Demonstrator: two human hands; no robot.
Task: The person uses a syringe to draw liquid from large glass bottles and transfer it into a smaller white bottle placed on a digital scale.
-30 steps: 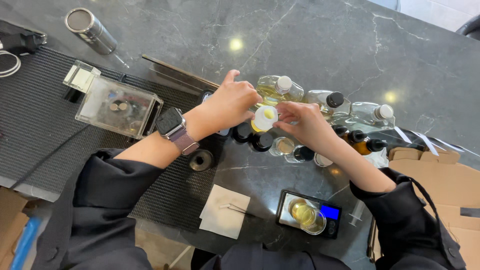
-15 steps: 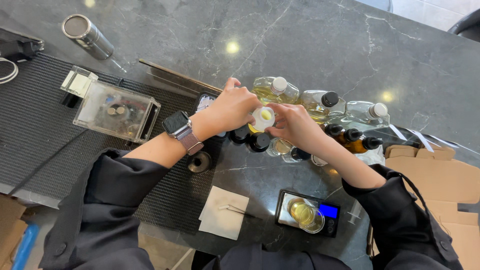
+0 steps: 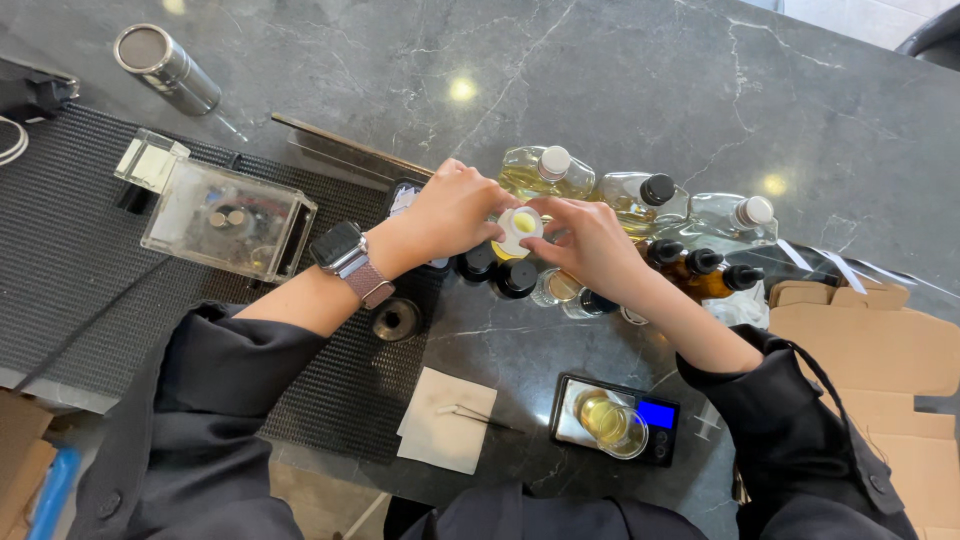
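Note:
Both of my hands meet over the middle of the dark stone counter. My left hand (image 3: 450, 210) and my right hand (image 3: 592, 240) pinch a small bottle (image 3: 519, 226) with a white top that shows yellow in its centre. It is held above a cluster of small dark-capped bottles (image 3: 497, 272). Just behind stand three larger clear bottles of pale yellow liquid (image 3: 545, 172). A watch sits on my left wrist.
A small scale (image 3: 660, 418) carrying a glass of yellow liquid lies near the front edge, beside a paper square (image 3: 440, 445) with a thin tool on it. A clear plastic box (image 3: 225, 215) rests on a black mat (image 3: 80, 260). A metal cylinder (image 3: 165, 68) lies at the far left, and cardboard (image 3: 870, 345) at the right.
Both hands stay closed on the small bottle in nearly the same spot. The view has shifted slightly.

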